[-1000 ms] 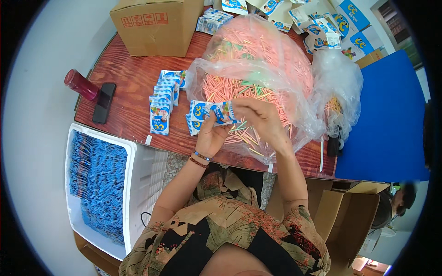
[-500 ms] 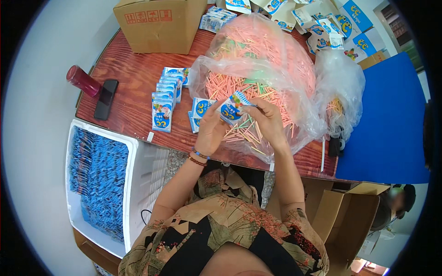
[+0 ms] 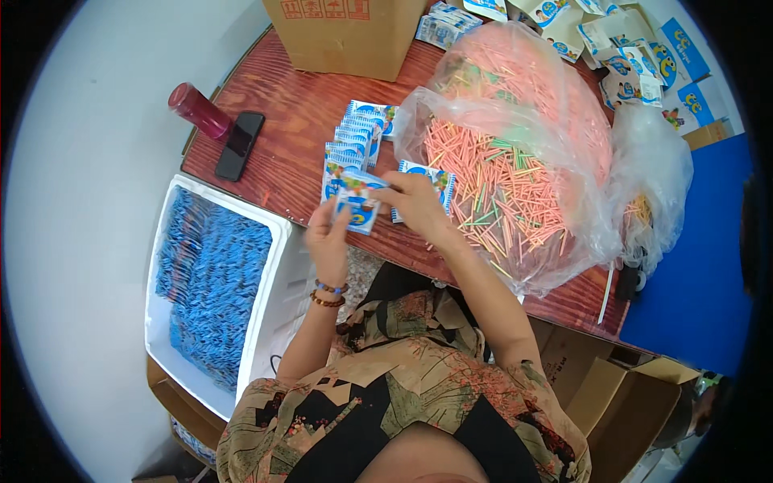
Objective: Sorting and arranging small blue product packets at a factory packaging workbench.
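Note:
Between my two hands is a small blue-and-white printed packet (image 3: 359, 211), slightly blurred, above the front edge of the table. My left hand (image 3: 328, 245) pinches its lower left side, and my right hand (image 3: 416, 208) has its fingers closed at the upper right edge. Just behind it lies an overlapping row of similar packets (image 3: 354, 137). More packets (image 3: 443, 183) lie partly hidden under my right hand. To the right, a large clear plastic bag (image 3: 600, 205) gapes toward me, full of thin pink sticks (image 3: 515, 189) with some green and yellow ones.
A white foam box (image 3: 282, 233) of blue packets stands at the left. On the reddish wooden table (image 3: 278, 76) are a phone (image 3: 240, 146), a dark red bottle (image 3: 199, 111) and a cardboard box (image 3: 354, 40). Printed cartons (image 3: 636, 68) fill the back right, near a blue board (image 3: 684, 249).
Both hands have moved left with the packet, from the front of the bag to the row of packets. The whole view has shifted, so the table sits further right.

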